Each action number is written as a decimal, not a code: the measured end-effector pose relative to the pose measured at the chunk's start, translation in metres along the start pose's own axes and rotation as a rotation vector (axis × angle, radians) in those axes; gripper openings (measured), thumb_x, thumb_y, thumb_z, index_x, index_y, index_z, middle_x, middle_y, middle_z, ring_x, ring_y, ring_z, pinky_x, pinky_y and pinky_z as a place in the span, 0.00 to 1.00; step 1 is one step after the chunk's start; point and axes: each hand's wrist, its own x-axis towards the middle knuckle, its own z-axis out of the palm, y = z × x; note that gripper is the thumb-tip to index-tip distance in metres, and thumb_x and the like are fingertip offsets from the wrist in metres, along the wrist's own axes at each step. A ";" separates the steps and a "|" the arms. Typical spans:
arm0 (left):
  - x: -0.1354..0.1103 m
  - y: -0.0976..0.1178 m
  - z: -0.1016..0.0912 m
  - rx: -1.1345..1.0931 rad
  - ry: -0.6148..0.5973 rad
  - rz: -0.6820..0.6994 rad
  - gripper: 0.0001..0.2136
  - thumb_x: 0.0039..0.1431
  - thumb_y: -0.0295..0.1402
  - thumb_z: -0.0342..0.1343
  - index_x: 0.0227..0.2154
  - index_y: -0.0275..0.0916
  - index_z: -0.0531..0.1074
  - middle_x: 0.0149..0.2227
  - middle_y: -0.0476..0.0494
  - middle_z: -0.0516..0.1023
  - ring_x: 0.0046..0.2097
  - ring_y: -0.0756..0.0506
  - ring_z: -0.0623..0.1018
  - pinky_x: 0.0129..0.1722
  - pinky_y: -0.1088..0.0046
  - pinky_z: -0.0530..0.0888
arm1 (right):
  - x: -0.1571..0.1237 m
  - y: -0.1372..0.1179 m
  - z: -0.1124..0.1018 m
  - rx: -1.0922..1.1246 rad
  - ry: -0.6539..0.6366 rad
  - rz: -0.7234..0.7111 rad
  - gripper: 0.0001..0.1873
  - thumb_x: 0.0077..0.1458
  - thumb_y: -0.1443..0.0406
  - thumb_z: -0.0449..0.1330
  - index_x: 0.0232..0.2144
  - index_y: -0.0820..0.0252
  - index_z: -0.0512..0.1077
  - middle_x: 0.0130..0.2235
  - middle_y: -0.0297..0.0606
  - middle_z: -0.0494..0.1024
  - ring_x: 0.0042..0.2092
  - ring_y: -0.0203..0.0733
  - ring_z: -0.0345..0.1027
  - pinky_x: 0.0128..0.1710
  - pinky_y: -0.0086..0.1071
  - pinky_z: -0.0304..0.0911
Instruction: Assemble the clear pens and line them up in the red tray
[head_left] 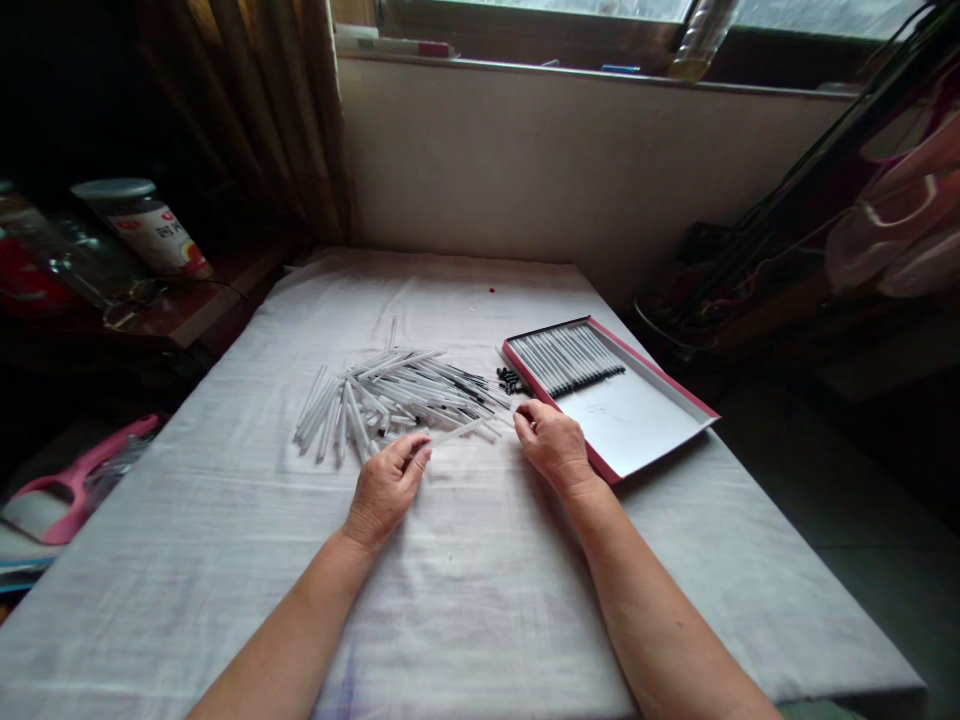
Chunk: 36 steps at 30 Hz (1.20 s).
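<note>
My left hand (386, 490) is closed with thumb and fingers on one end of a clear pen barrel (461, 431), which points right toward my other hand. My right hand (551, 440) is pinched beside the box's near left edge; whatever its fingertips hold is too small to make out. Just beyond my hands lies a loose pile of translucent white pen barrels (375, 395), with thin dark-tipped refills (469, 385) at its right side. Small black pen caps (509, 380) sit in a cluster between the pile and the box.
A shallow red-edged box (630, 430) holds a row of black-tipped pens (570, 358) in its far part. A white cloth (450, 600) covers the table. A labelled jar (146, 228) stands on a side shelf at left, above a pink-handled item (75, 480).
</note>
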 end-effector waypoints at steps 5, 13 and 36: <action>0.002 -0.004 -0.001 -0.068 0.040 -0.030 0.13 0.58 0.39 0.53 0.40 0.39 0.76 0.37 0.43 0.80 0.34 0.46 0.79 0.36 0.72 0.75 | -0.009 0.008 -0.009 0.770 0.173 0.136 0.11 0.48 0.58 0.62 0.30 0.59 0.75 0.27 0.35 0.77 0.26 0.36 0.67 0.27 0.30 0.62; 0.004 -0.004 -0.002 -0.157 0.068 -0.097 0.14 0.56 0.41 0.55 0.39 0.37 0.76 0.34 0.44 0.79 0.28 0.49 0.76 0.29 0.75 0.73 | -0.010 0.012 -0.020 1.251 0.249 0.303 0.16 0.43 0.54 0.67 0.28 0.61 0.74 0.21 0.30 0.71 0.20 0.29 0.59 0.17 0.24 0.50; 0.000 0.003 -0.002 -0.249 -0.074 -0.047 0.13 0.55 0.39 0.57 0.39 0.37 0.76 0.32 0.44 0.79 0.27 0.50 0.75 0.26 0.77 0.72 | -0.012 0.009 -0.009 1.274 0.091 0.349 0.20 0.40 0.50 0.68 0.26 0.61 0.75 0.21 0.32 0.72 0.20 0.29 0.60 0.17 0.24 0.50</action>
